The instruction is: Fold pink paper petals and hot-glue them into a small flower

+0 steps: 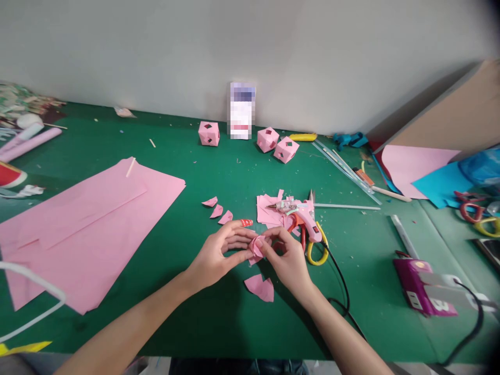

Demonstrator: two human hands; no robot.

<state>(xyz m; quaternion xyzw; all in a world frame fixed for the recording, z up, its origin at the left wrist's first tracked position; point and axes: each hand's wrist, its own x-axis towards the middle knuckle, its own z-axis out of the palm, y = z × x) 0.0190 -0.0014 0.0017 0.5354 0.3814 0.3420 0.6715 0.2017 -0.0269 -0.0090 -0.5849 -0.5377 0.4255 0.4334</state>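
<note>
A small pink paper flower (257, 247) of curled layers is held between my two hands above the green table. My left hand (224, 247) pinches its left side with thumb and fingers; a red band is wrapped round one fingertip. On the other side, the thumb and fingers of my right hand (287, 255) close on the petals. Just below lies a loose pink paper piece (261, 287). Several curled pink petals (216, 211) lie beyond my left hand. A pink glue gun (307, 214) rests on cut paper pieces (266, 208) and scissors past my right hand.
Large pink sheets (97, 234) cover the left of the table. Pink paper polyhedra (209, 134) and a phone-like screen (241, 112) stand at the back wall. Yellow-handled scissors (318, 255) lie by the glue gun's black cord (346, 286). A purple power box (420, 286) sits at right.
</note>
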